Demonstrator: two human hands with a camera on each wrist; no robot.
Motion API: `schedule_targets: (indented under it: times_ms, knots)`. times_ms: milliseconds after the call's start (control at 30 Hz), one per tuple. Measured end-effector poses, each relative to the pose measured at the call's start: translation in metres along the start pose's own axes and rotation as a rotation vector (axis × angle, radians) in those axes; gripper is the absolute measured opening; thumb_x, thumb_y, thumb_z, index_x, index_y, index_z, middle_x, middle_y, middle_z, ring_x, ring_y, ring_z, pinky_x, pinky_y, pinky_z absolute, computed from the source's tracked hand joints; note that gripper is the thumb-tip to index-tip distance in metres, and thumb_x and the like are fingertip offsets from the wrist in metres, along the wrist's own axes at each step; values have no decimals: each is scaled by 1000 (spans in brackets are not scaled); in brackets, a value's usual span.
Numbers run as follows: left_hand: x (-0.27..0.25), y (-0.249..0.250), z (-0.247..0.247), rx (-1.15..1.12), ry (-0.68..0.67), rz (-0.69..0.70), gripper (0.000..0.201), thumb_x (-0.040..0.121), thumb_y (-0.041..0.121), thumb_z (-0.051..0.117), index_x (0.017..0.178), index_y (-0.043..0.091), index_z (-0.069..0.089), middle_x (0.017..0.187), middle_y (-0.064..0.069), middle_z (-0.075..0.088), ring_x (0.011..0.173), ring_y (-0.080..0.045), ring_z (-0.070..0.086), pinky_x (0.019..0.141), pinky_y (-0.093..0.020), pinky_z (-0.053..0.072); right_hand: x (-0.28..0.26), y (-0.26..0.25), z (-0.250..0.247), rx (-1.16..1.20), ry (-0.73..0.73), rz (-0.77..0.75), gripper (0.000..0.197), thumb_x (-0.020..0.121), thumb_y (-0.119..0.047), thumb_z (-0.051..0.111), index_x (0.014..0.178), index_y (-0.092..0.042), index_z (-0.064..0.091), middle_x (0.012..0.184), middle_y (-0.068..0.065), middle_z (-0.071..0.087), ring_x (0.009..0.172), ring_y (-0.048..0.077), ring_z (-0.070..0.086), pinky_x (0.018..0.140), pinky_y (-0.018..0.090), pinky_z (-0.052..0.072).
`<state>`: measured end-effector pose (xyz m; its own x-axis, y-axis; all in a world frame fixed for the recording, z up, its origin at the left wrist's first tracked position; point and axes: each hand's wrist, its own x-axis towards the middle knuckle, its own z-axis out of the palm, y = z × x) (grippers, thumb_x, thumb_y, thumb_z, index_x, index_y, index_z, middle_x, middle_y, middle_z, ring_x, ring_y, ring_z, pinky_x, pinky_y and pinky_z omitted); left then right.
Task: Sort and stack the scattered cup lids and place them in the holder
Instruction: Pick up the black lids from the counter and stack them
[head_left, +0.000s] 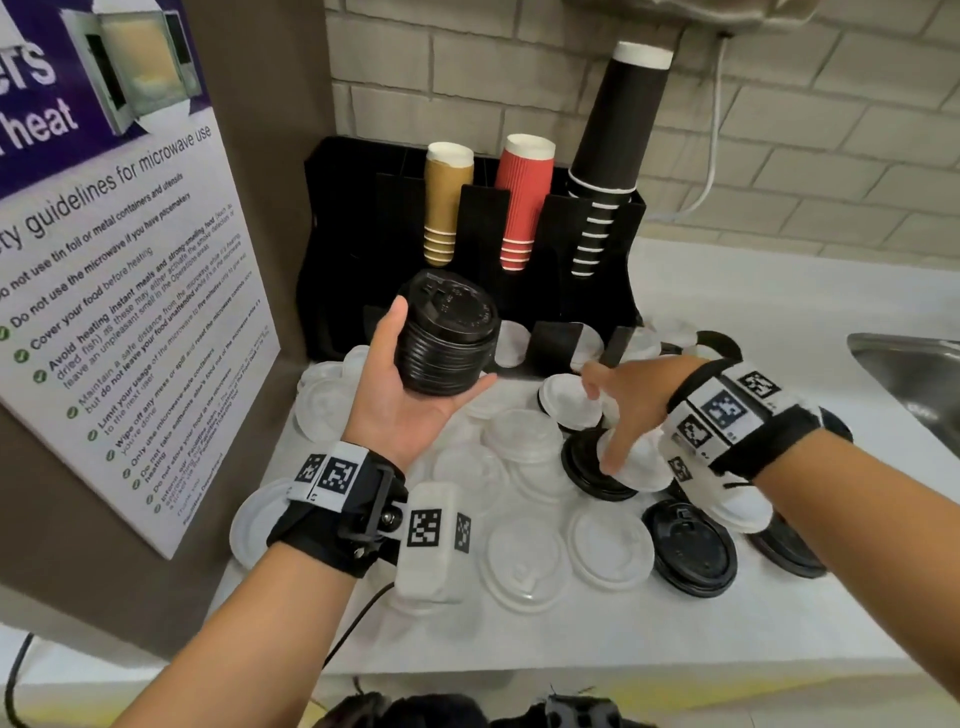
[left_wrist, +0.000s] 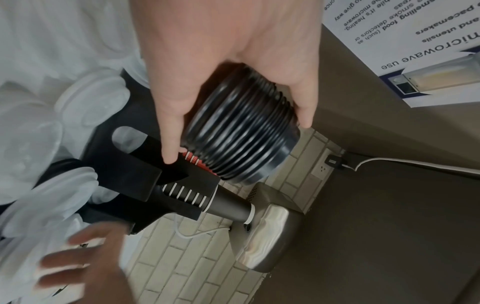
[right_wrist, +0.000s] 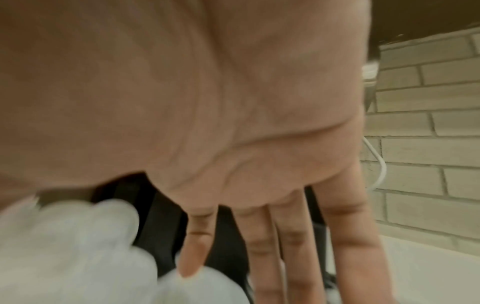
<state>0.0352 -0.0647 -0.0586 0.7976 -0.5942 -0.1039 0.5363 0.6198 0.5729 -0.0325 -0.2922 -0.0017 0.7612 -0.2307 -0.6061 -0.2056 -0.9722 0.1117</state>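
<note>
- Cup lids: stack of black lids (head_left: 445, 335) sits in the left hand (head_left: 410, 400), palm up, thumb on one side and fingers wrapped round the other. Held above the counter (head_left: 727, 618), in front of the black holder (head_left: 587, 244).
- Right hand (head_left: 626, 402) reaches palm down over the loose pile, fingers spread and straight; fingertips near a white lid (head_left: 569, 395) and a black lid (head_left: 587, 462) beneath. Holds nothing that I can make out; wrist view too blurred to confirm contact.
- Risk: black stack is tall and tilted toward the holder, gripped only at its sides. Any slackening, or a knock from the right hand, would likely fan or spill the upper lids.
- Risk: white and clear lids overlap black ones across the counter. A hasty pick could lift two sorts at once and spoil the sorting.
- Risk: lids look thin and slick; a sweep of the right forearm might push those at the near edge, such as the lone black lid (head_left: 691, 548), off the counter.
- Risk: holder's lower slots already show white lids (head_left: 511, 343); black stack may jam if pushed into the wrong slot.
- Look: black lids glossy, ribbed rims nested closely, top one embossed with a sip opening. Scattered ones are translucent white domes and flat clear discs, many still unsorted.
</note>
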Motion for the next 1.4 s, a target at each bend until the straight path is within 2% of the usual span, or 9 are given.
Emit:
schedule_targets:
  times_ms: [267, 433, 533, 633, 700, 833, 1000, 1100, 1400]
  knots:
    - [2, 1, -6, -39, 2, -9, 71, 75, 53, 63, 135, 16, 56, 131, -17, 62, 121, -37, 59, 86, -53, 56, 6, -1, 33, -45, 52, -21, 85, 67, -30, 81, 131, -19, 26, 79, 1, 51, 60, 13, 50, 52, 24, 45]
    - [5, 0, -4, -47, -1, -1, 71, 77, 54, 60, 137, 16, 54, 132, -17, 62, 122, -37, 59, 85, -53, 56, -2, -8, 6, 132, 285, -221, 74, 66, -40, 83, 122, -26, 36, 112, 1, 50, 96, 19, 51, 76, 31, 49]
    - [6, -3, 4, -29, -9, 7, 72, 77, 55, 59, 137, 15, 53, 133, -17, 61, 124, -37, 56, 87, -51, 56, -3, -17, -11, 197, 420, -291, 76, 65, -56, 79, 122, -23, 42, 112, -1, 48, 97, 17, 49, 79, 29, 44]
    - [7, -8, 13, -37, -22, 26, 65, 77, 52, 60, 131, 14, 58, 130, -17, 63, 124, -36, 57, 86, -49, 56, 2, -16, -8, 30, 229, -174, 67, 71, -63, 71, 112, -18, 43, 108, 0, 56, 85, 15, 50, 69, 26, 40]
    - [7, -11, 17, -54, -33, 35, 61, 78, 49, 61, 128, 13, 59, 128, -18, 64, 123, -36, 58, 87, -48, 57, 5, -14, 6, -65, 63, -96, 83, 70, -63, 72, 127, -15, 35, 96, -3, 52, 79, 15, 49, 67, 26, 40]
    - [9, -17, 20, -89, -20, 45, 67, 78, 49, 60, 133, 12, 55, 129, -20, 63, 119, -36, 61, 80, -49, 58, 16, -8, 35, -115, 39, -104, 90, 70, -51, 78, 131, -13, 25, 73, -4, 45, 63, 12, 47, 59, 27, 44]
    - [13, -26, 19, -122, -27, 17, 72, 77, 54, 61, 136, 13, 54, 131, -20, 62, 118, -37, 61, 84, -53, 56, 17, 9, 30, -37, 87, -160, 78, 72, -40, 76, 128, -20, 26, 80, 2, 52, 74, 22, 57, 65, 33, 52]
    - [14, -33, 18, -109, -40, -10, 64, 76, 56, 61, 123, 13, 65, 124, -21, 66, 112, -38, 64, 86, -54, 56, 3, 26, 4, 100, 63, -237, 73, 71, -34, 77, 125, -30, 28, 102, 6, 58, 80, 20, 59, 65, 30, 52]
    - [18, -56, 24, -43, -80, -23, 67, 72, 57, 67, 122, 12, 68, 131, -21, 61, 123, -40, 57, 94, -51, 53, -29, 32, -45, 671, 505, -612, 55, 71, -22, 82, 111, -30, 45, 99, -1, 56, 86, 27, 64, 73, 23, 56]
